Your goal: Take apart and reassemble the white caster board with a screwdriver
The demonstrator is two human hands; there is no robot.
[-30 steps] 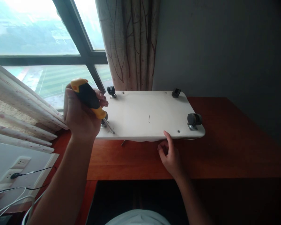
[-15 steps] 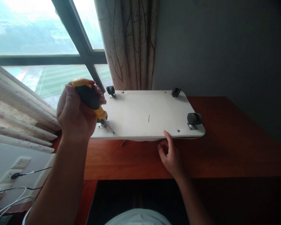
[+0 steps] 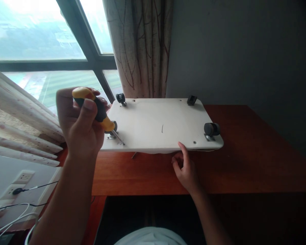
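My left hand (image 3: pixel 84 126) is closed around a yellow and black screwdriver (image 3: pixel 102 114). Its metal tip meets a screw head (image 3: pixel 123 143) near the front left corner of a white board (image 3: pixel 148 122). Black casters stand on the board's corners: a front left caster (image 3: pixel 111 128) partly behind the screwdriver, a front right caster (image 3: pixel 211 129), a back left caster (image 3: pixel 120 98) and a back right caster (image 3: pixel 191 100). My right hand (image 3: pixel 185 170) holds nothing; its index finger stretches to the board's front edge while the other fingers curl loosely below.
Under the board lies a reddish wooden table (image 3: pixel 255 153). A thin metal piece (image 3: pixel 134 155) sticks out below the board's front edge. At the left are a window, a curtain (image 3: pixel 20 112), wall sockets (image 3: pixel 17 185) and cables (image 3: pixel 20 217).
My left hand has turned on the screwdriver handle, with the thumb now across its near side. The screwdriver tip stays at the same screw. My right hand has not moved.
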